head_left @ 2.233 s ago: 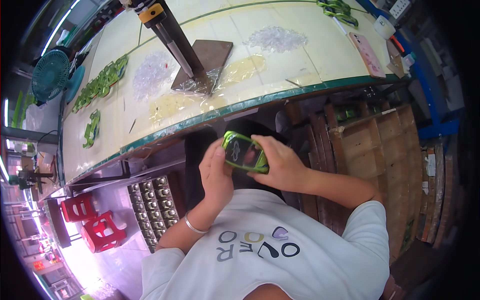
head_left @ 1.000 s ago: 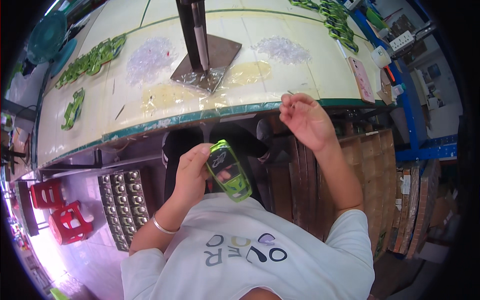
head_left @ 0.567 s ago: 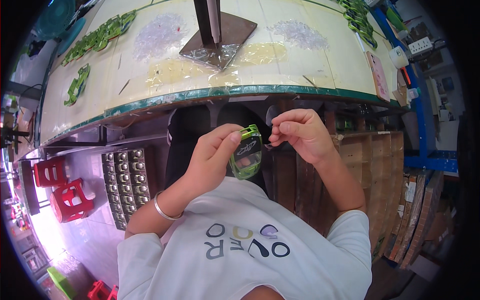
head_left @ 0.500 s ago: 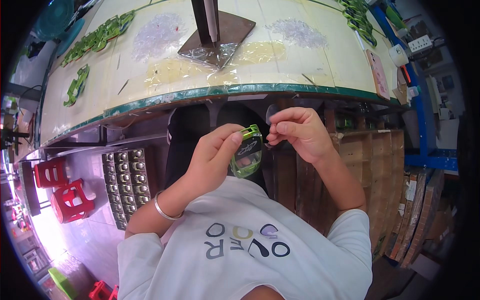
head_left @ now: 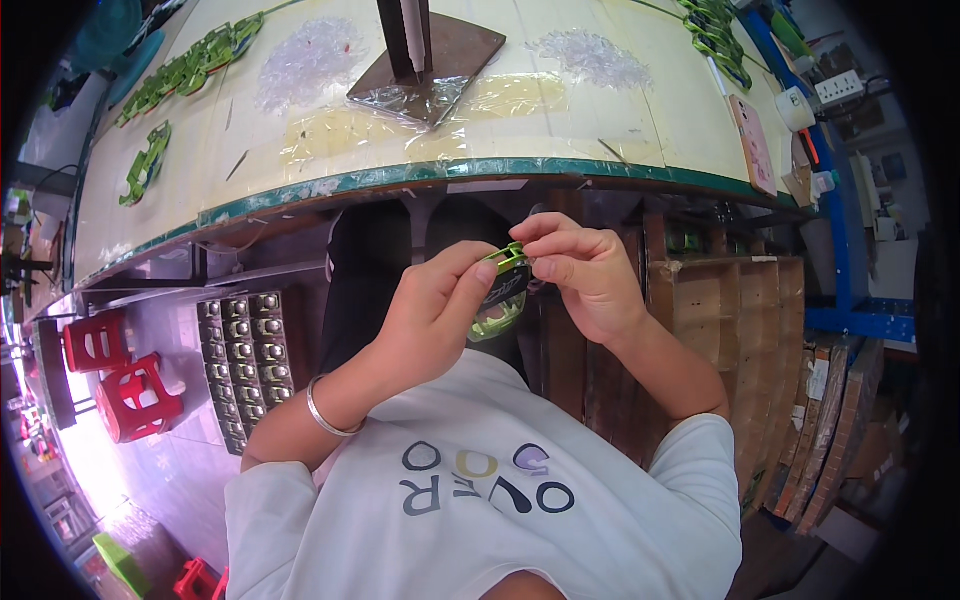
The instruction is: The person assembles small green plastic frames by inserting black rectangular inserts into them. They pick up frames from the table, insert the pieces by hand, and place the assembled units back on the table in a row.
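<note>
My left hand [head_left: 440, 305] is closed around one side of a green-framed piece [head_left: 494, 322], its thumb lying along the edge. The piece has a shiny green rim, a black panel with light markings and a see-through part below. It is held tilted above my lap, in front of the table edge. My right hand [head_left: 590, 275] is closed in a pinch at the piece's upper end, thumb and fingertips against the green rim. Whatever small thing lies between those fingertips is too hidden to make out.
On the table [head_left: 330, 160] lie two heaps of small clear pieces [head_left: 590, 62], rows of green frames [head_left: 195, 70] and a phone [head_left: 752, 145]. A brown plate [head_left: 430, 75] bears an upright post. Below are a compartmented tray [head_left: 245, 365], red stools [head_left: 138, 398] and a wooden rack [head_left: 730, 330].
My right hand has moved left, from beside the green-framed piece onto its upper end. The piece has tilted slightly, and the whole view has shifted a little.
</note>
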Motion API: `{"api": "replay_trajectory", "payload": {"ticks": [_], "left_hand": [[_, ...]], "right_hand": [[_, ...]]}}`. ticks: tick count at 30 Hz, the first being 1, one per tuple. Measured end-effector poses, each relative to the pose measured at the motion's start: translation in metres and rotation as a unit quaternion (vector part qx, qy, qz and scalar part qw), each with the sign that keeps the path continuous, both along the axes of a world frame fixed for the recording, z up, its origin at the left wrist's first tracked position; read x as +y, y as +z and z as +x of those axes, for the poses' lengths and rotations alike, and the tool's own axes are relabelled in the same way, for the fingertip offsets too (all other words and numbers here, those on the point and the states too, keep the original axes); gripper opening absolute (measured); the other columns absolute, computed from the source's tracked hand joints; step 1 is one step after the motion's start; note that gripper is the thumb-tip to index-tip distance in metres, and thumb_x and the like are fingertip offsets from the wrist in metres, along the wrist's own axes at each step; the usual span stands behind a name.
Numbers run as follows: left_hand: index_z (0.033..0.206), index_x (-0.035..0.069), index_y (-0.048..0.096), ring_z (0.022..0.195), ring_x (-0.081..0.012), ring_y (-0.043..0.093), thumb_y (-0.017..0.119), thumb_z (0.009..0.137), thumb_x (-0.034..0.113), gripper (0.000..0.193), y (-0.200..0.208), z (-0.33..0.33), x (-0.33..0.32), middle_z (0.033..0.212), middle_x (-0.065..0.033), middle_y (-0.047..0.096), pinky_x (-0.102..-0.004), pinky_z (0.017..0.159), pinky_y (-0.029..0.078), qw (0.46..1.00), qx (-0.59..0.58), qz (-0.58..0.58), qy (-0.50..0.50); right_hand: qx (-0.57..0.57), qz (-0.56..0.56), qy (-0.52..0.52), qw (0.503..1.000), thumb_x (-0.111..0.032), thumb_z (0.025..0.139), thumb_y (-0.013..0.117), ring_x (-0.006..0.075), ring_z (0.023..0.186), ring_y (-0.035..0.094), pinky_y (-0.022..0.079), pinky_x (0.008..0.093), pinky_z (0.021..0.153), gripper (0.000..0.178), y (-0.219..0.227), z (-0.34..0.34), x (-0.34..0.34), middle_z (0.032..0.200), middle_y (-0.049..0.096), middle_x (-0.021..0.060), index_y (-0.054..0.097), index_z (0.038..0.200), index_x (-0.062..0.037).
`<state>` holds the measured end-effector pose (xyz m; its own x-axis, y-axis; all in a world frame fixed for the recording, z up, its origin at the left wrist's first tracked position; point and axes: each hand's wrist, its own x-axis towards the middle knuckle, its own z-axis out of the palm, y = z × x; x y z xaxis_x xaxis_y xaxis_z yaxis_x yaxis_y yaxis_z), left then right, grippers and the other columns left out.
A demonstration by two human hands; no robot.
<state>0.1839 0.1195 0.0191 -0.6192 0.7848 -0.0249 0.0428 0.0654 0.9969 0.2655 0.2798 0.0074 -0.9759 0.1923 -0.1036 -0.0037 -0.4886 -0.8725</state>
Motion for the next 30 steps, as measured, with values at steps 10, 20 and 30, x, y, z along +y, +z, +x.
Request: {"api": "replay_trajectory", "payload": {"ticks": [10,20,30], "left_hand": [[0.095,-0.003,0.052,0.058,-0.0113,0.052,0.042,0.088,0.014,0.021,0.002,-0.001,0.002,0.065,-0.0086,0.055,-0.0242,0.053,0.041,1.000,0.016,-0.009,-0.002],[0.094,-0.003,0.052,0.055,-0.0163,0.054,0.043,0.087,0.013,0.020,0.007,-0.001,0.001,0.063,-0.0123,0.054,-0.0270,0.052,0.041,0.997,0.073,-0.035,-0.021],[0.096,-0.004,0.053,0.064,-0.0062,0.053,0.039,0.090,0.019,0.028,0.012,-0.008,-0.003,0.077,-0.0030,0.055,-0.0188,0.055,0.044,0.975,-0.215,0.056,0.000]], "right_hand": [[-0.001,0.007,-0.026,1.000,0.008,0.070,0.057,0.0150,0.088,0.052,0.042,0.0256,0.079,0.016,-0.008,-0.001,-0.004,0.097,0.055,0.0097,0.063,0.083,0.0019],[0.014,0.053,-0.068,0.996,0.010,0.069,0.057,0.0149,0.084,0.055,0.045,0.0249,0.074,0.016,-0.007,0.000,-0.009,0.095,0.057,0.0112,0.063,0.081,0.0015],[0.282,0.569,-0.066,0.769,-0.024,0.061,0.074,0.0307,0.092,0.053,0.043,0.0342,0.079,0.071,-0.020,-0.004,-0.007,0.104,0.052,0.0204,0.040,0.116,0.0046]]}}
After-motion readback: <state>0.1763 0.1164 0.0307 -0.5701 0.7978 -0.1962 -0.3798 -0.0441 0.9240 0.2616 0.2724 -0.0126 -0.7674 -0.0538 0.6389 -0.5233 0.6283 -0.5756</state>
